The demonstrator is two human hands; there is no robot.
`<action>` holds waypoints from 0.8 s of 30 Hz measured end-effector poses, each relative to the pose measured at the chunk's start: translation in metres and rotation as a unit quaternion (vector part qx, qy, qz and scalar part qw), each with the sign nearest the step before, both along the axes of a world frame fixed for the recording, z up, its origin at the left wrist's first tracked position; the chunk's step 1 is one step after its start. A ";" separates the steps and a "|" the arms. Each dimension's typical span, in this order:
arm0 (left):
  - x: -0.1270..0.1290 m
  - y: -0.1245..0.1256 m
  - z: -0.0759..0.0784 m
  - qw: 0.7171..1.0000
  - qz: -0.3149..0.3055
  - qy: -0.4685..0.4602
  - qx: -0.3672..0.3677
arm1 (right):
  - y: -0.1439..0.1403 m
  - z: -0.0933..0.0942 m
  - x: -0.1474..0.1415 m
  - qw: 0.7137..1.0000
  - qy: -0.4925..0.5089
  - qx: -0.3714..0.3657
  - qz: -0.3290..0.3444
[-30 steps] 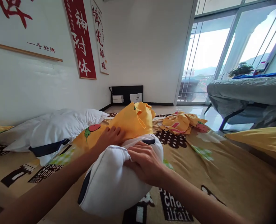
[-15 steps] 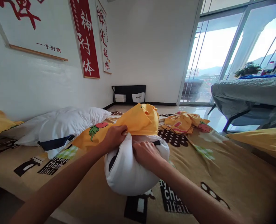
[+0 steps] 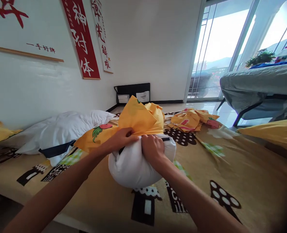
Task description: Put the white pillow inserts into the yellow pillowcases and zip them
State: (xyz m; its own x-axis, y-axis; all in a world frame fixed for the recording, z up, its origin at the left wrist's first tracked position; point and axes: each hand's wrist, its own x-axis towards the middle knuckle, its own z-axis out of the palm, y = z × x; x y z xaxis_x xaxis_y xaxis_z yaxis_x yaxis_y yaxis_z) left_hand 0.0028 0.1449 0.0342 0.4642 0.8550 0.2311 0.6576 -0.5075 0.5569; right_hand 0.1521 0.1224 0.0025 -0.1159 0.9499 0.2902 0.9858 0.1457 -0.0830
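A white pillow (image 3: pixel 131 166) with a dark stripe lies bunched on the bed in front of me. Its far end goes into a yellow pillowcase (image 3: pixel 136 118) printed with a red fruit. My left hand (image 3: pixel 122 137) pinches the pillowcase's open edge just above the pillow. My right hand (image 3: pixel 152 147) is closed on the pillowcase edge and the pillow's top beside it. The two hands almost touch. The far part of the pillow is hidden inside the yellow cloth.
The bed sheet (image 3: pixel 230 174) is tan with mushroom prints. A second white pillow (image 3: pixel 60 131) lies to the left by the wall. Another crumpled yellow case (image 3: pixel 193 119) lies further back. A grey-covered table (image 3: pixel 257 85) stands at right before glass doors.
Both hands have moved from resting on the pillow to gripping the pillowcase's edge, and the yellow cloth has lifted higher. The pillow is more bunched and sits further from me.
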 end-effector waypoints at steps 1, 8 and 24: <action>0.000 -0.002 0.004 0.999 -0.004 0.036 -0.006 | 0.001 0.000 0.001 1.000 0.011 0.009 -0.010; -0.007 -0.021 -0.009 0.975 0.071 0.202 0.066 | -0.019 -0.019 0.027 0.981 0.073 0.120 0.136; -0.082 -0.041 -0.027 0.865 0.202 0.266 0.375 | -0.014 -0.021 0.002 0.893 0.083 0.303 0.322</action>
